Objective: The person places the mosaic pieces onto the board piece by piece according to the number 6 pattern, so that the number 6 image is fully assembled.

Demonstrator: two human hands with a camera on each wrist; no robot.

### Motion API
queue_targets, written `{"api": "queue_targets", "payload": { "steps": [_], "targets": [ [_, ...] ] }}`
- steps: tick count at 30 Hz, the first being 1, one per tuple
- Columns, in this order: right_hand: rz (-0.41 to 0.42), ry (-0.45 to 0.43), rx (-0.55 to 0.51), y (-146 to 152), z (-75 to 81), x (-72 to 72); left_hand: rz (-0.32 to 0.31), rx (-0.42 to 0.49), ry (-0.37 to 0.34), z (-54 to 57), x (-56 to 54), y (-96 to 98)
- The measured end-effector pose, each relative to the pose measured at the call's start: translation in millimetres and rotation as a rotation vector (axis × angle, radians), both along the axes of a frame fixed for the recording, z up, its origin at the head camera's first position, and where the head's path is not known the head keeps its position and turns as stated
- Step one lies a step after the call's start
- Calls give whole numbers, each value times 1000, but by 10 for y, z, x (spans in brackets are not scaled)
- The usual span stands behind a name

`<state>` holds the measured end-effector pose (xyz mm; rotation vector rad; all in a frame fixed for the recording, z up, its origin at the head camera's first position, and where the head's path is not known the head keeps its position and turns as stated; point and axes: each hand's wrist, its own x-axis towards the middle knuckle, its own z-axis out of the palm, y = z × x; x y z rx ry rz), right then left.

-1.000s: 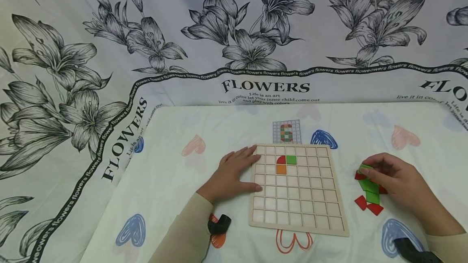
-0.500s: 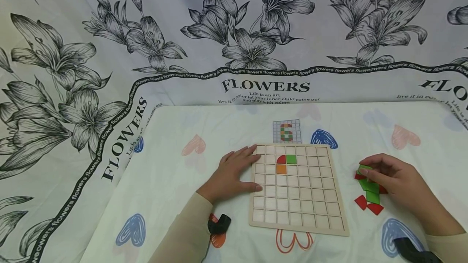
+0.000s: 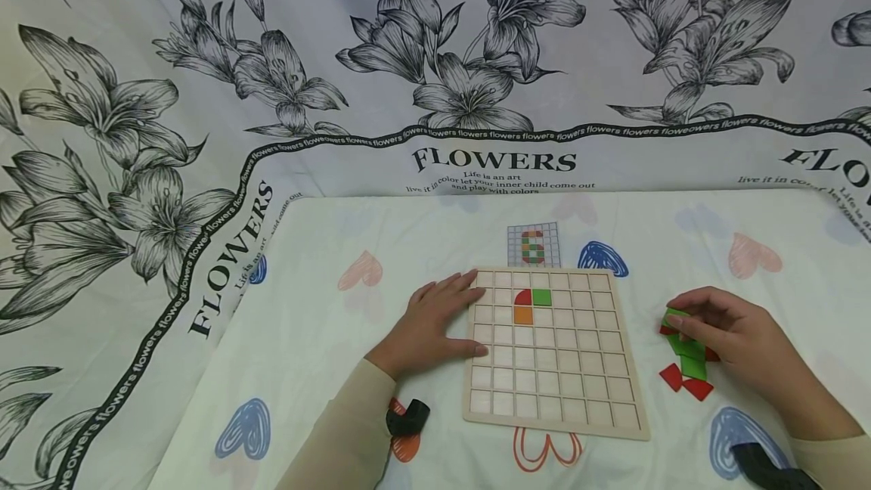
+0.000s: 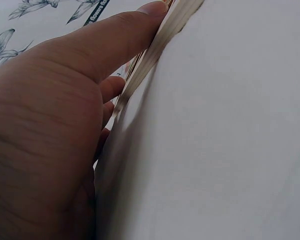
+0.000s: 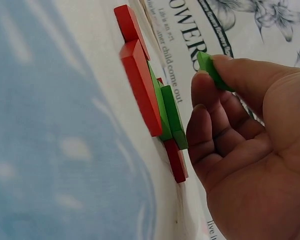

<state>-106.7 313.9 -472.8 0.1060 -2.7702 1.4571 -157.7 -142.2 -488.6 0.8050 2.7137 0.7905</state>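
Note:
A square wooden grid board [image 3: 556,392] lies on the cloth, with a red quarter-round tile [image 3: 523,297], a green square tile [image 3: 542,298] and an orange square tile [image 3: 522,315] in its upper cells. My left hand [image 3: 427,327] rests at the board's left edge, thumb and fingertips on the rim; in the left wrist view the thumb [image 4: 125,37] lies along the wooden edge. To the right of the board my right hand [image 3: 738,335] pinches a green tile [image 5: 212,70] between thumb and forefinger. Beneath it lie loose green tiles [image 5: 174,117] and red tiles [image 5: 141,90].
A small pattern card [image 3: 551,244] with a coloured grid figure lies just behind the board. The tablecloth [image 3: 306,369] carries printed hearts. Behind it hangs a flower-printed cloth [image 3: 381,108]. Black wrist devices show by the left sleeve [image 3: 408,420] and the right sleeve [image 3: 772,463].
The right hand and the green tile in its fingertips have shifted very slightly left. The left hand and board stay where they are.

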Motion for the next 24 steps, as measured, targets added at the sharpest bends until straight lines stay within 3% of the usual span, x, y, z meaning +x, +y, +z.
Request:
{"api": "queue_targets", "payload": {
  "steps": [24],
  "targets": [
    [32,9,-59,-12,8,4,-2,2,-9,24,2,-5]
  ]
}}
